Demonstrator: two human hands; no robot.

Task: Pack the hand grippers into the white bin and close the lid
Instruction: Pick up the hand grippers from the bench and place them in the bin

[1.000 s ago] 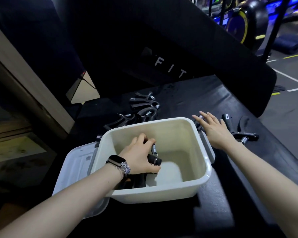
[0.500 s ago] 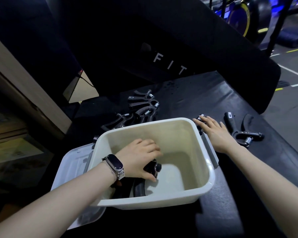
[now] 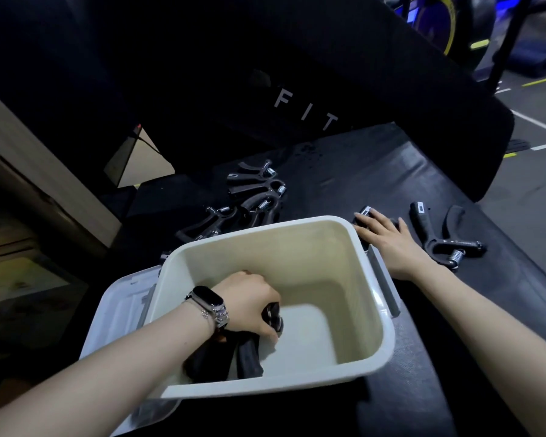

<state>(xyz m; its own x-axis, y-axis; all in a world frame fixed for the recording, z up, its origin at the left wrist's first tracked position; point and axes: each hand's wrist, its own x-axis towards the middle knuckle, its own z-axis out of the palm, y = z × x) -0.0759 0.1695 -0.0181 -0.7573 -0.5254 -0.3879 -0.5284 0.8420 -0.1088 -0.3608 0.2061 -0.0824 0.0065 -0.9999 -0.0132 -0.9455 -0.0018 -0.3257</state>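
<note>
Two hands busy: left hand (image 3: 249, 302) grips a hand gripper (image 3: 273, 315) inside the white bin (image 3: 377, 313); right hand (image 3: 388, 239) lies flat, fingers spread, centre-right.

Count so far: one white bin (image 3: 375, 370), one lid (image 3: 120, 307) lying at its left. Inside the bin, black hand grippers (image 3: 234, 354) at the near left, at least two, the exact number hidden under the left hand (image 3: 249, 302). Beyond the bin, a tangled pile (image 3: 249, 200) on the far side, about four, hard to separate. To the right, one gripper (image 3: 438, 238) lying alone, and one more (image 3: 363, 214) partly covered by the right hand (image 3: 388, 241). Two hands, one wrist band (image 3: 208, 299), on the left.
</note>
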